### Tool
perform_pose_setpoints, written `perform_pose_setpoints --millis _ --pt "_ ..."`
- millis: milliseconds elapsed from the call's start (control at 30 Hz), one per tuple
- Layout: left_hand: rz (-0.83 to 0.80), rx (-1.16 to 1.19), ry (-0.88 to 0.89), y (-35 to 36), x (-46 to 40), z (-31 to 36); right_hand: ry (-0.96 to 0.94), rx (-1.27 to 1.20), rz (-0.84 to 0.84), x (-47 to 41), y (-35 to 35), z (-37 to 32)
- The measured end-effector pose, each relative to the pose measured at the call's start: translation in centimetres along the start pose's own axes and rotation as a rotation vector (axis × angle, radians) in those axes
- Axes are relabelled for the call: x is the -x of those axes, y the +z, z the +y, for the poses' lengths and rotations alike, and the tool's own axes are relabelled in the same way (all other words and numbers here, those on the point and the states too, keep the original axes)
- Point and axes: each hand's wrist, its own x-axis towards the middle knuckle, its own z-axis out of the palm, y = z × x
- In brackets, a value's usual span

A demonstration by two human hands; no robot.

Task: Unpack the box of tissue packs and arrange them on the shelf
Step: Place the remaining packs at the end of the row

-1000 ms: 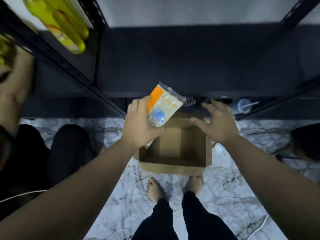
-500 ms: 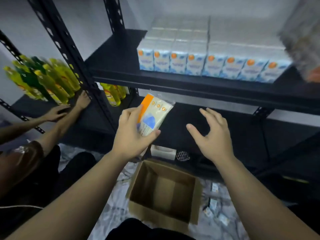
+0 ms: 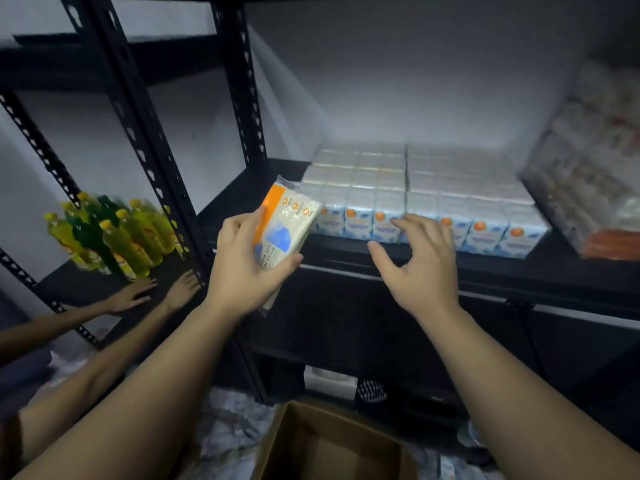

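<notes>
Head view of a black metal shelf that crosses the middle of the frame. Left hand, at centre, grips a tissue pack: the fingers wrap its left edge and the thumb presses its lower front, so the pack stands tilted, orange stripe to the left, its upper end level with the shelf's front edge and just left of the stocked row. Right hand, right of centre, holds nothing; its fingers are spread and slightly bent, the fingertips overlapping the lower fronts of the front cartons, though contact cannot be told. Stacked tissue packs, white with blue and orange fronts, fill the shelf in rows from centre to right; a plastic-wrapped bundle stands at the far right. The cardboard box sits open on the floor at bottom centre, its visible interior bare. At left, yellow and green bottles stand on a neighbouring shelf, where another person's two hands rest flat on the board.
</notes>
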Motion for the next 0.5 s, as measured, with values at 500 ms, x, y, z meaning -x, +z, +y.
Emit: perform_pose_setpoints --millis 500 --pt "-0.133 -0.171 -0.009 -1.5 -17.4 -7.2 0.040 0.463 0.062 -5.7 7.7 2.0"
